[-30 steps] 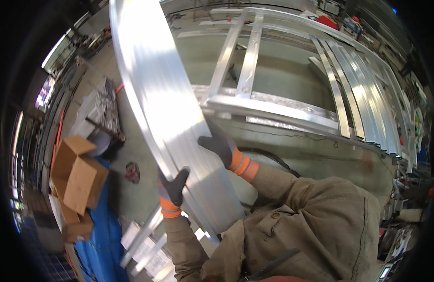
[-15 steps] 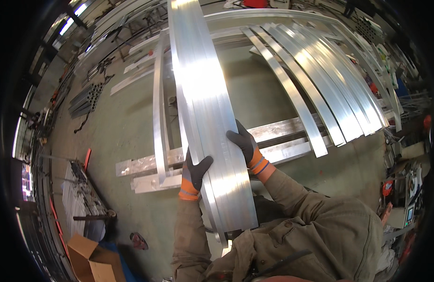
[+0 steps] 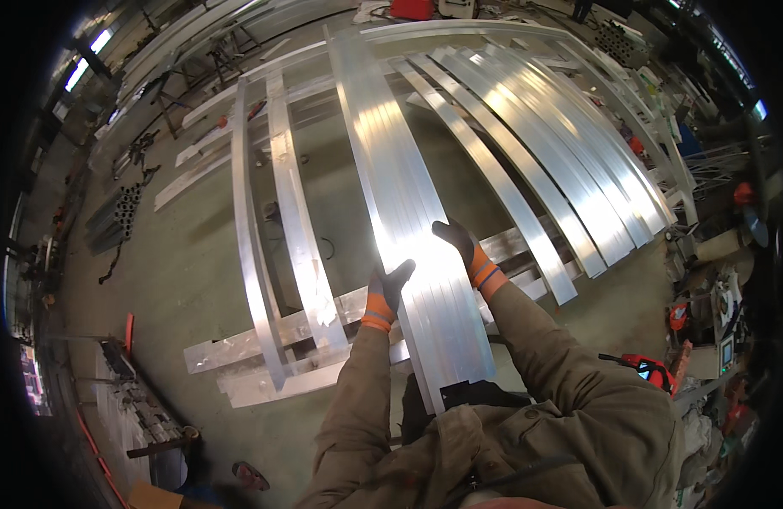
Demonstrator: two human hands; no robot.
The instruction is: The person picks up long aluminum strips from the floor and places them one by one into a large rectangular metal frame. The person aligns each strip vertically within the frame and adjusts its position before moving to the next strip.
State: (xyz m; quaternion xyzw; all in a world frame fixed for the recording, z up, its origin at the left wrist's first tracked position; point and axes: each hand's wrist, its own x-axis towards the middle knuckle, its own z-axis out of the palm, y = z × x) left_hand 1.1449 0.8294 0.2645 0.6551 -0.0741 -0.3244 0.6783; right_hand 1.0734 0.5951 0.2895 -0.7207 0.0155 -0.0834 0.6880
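A long, wide aluminium profile [image 3: 400, 178] with shallow lengthwise grooves stretches away from my body, shining brightly in its middle. Its near end, with a dark notch, lies close to my jacket. My left hand [image 3: 388, 291], in a dark glove with an orange cuff, grips the left edge, thumb on top. Opposite it, my right hand [image 3: 464, 250], gloved alike, clasps the right edge, thumb also on the upper face. The fingers under the profile are hidden. Left of it lie a narrow metal bar [image 3: 249, 229] and a wider flat strip [image 3: 294, 204].
Several long aluminium profiles [image 3: 536, 136] lie side by side at the right. Two crosswise beams [image 3: 238, 386] run beneath the pieces. A bundle of tubes [image 3: 115, 219] rests on the floor at left. A red tool [image 3: 650, 371] is by my right elbow.
The profile in my hands has come down and shifted right in the picture, and its far end now shows. The flat strip left of it has come into sight. The view has tilted.
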